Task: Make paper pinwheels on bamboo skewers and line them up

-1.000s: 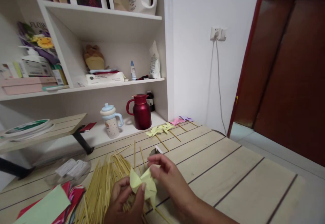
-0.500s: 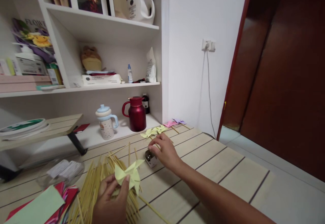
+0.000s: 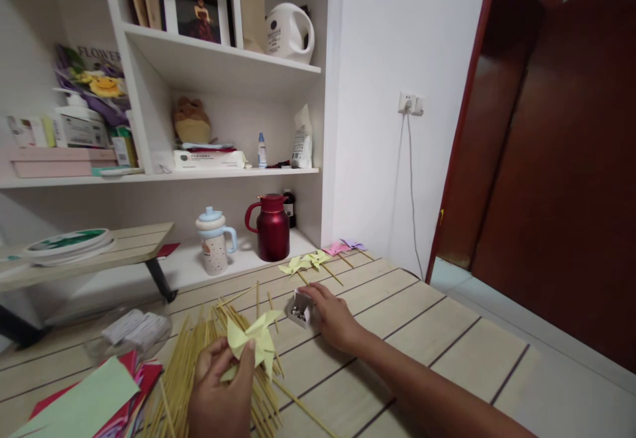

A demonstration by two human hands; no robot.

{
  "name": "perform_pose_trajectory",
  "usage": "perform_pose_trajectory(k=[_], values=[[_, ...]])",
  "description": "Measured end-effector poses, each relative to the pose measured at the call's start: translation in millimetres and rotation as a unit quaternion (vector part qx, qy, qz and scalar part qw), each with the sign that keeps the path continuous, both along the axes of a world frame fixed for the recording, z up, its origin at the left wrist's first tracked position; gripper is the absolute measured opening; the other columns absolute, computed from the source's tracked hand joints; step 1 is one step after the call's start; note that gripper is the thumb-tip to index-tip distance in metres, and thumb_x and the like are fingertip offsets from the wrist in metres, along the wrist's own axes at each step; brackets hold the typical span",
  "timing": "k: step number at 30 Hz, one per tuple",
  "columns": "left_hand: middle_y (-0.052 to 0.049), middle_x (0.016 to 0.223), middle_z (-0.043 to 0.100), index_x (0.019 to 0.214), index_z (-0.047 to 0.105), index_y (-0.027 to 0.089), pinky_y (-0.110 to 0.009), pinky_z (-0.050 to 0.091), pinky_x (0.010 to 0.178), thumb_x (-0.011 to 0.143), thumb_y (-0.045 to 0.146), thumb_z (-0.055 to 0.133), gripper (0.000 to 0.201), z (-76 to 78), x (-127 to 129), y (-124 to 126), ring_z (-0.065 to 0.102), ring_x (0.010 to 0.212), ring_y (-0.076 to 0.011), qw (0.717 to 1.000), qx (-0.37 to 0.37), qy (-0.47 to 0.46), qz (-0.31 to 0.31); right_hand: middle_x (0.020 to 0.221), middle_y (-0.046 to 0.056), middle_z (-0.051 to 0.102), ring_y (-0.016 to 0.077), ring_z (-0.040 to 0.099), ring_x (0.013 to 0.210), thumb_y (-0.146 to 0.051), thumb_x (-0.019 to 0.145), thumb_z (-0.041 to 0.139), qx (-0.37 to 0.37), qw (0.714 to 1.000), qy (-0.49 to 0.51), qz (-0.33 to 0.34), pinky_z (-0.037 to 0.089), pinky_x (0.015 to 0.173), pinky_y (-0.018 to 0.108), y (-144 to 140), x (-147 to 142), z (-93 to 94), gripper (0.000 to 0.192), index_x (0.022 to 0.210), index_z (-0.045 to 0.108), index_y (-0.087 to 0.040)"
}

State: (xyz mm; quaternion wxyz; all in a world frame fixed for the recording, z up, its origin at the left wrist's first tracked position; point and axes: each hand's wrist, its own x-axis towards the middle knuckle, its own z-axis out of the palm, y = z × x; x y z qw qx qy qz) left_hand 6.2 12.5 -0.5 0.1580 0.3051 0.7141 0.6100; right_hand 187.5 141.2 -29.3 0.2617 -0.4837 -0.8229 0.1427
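My left hand (image 3: 223,385) is closed on a pale yellow paper pinwheel (image 3: 254,340), thumb in front near its middle, above a pile of thin wooden sticks (image 3: 181,365). At the right of the pile, my right hand (image 3: 335,319) grips the right side of a small white box (image 3: 291,317). Small shiny metal pieces (image 3: 299,313) lie inside the box, too small to name surely. Its fingertips rest at the box's back edge; the thumb is mostly hidden. Behind it, finished yellow pinwheels (image 3: 315,260) on sticks lie beside a pink one (image 3: 336,248) and a purple one (image 3: 354,244).
Coloured paper sheets (image 3: 84,401) and a clear plastic bag (image 3: 132,328) lie at the left of the slatted table (image 3: 417,332). A red thermos jug (image 3: 273,229) and a speckled cup (image 3: 214,246) stand behind. A low stand (image 3: 134,242) holds plates.
My right hand has come down onto the small box, which now shows its metal contents more openly. The left hand keeps hold of the pinwheel. The view has tilted up and left slightly.
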Motion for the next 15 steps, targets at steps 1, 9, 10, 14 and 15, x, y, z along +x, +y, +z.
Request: perform_pose_trajectory(k=[1,9,10,14,15], values=[[-0.007,0.104,0.063,0.072,0.066,0.021,-0.037,0.048,0.079,0.05,0.063,0.061,0.048,0.3,0.3,0.2,0.061,0.081,-0.0241,1.0,-0.001,0.0,0.0,0.154,0.008,0.04,0.0267,0.045,0.134,0.002,0.073,0.051,0.002,1.0,0.005,-0.011,0.036,0.099,0.04,0.5,2.0,2.0,0.072,0.136,0.05,-0.032],[-0.007,0.104,0.063,0.07,0.064,0.024,-0.037,0.049,0.078,0.048,0.061,0.061,0.043,2.7,0.4,-0.2,0.061,0.08,-0.0244,1.0,-0.013,0.014,0.024,0.125,0.012,0.065,0.0313,0.059,0.115,-0.031,0.076,0.07,-0.03,0.997,0.058,-0.039,0.038,0.094,0.042,-4.9,-17.1,-1.2,0.085,0.151,0.028,-0.027],[-0.008,0.103,0.063,0.069,0.064,0.024,-0.037,0.049,0.077,0.048,0.06,0.061,0.042,2.9,-0.2,-0.1,0.061,0.079,-0.0241,0.999,-0.013,0.017,0.027,0.118,0.011,0.069,0.0313,0.061,0.11,-0.027,0.076,0.069,-0.039,0.997,0.062,-0.034,0.039,0.092,0.041,-4.3,-20.2,-3.5,0.086,0.152,0.027,-0.026],[-0.007,0.105,0.062,0.069,0.063,0.024,-0.035,0.049,0.074,0.051,0.061,0.061,0.041,2.0,-4.1,1.4,0.06,0.077,-0.0223,0.999,-0.017,0.032,0.037,0.108,0.007,0.073,0.0257,0.066,0.096,-0.003,0.071,0.057,-0.064,0.993,0.1,0.0,0.042,0.085,0.035,1.6,-20.7,-9.4,0.091,0.152,0.025,-0.026],[-0.007,0.105,0.062,0.069,0.063,0.024,-0.035,0.049,0.075,0.052,0.061,0.06,0.041,1.4,-5.0,1.8,0.06,0.077,-0.0223,0.999,-0.017,0.035,0.038,0.109,0.006,0.073,0.0237,0.067,0.093,0.0,0.069,0.056,-0.071,0.991,0.113,0.013,0.042,0.084,0.034,3.0,-18.1,-9.5,0.093,0.152,0.025,-0.027]])
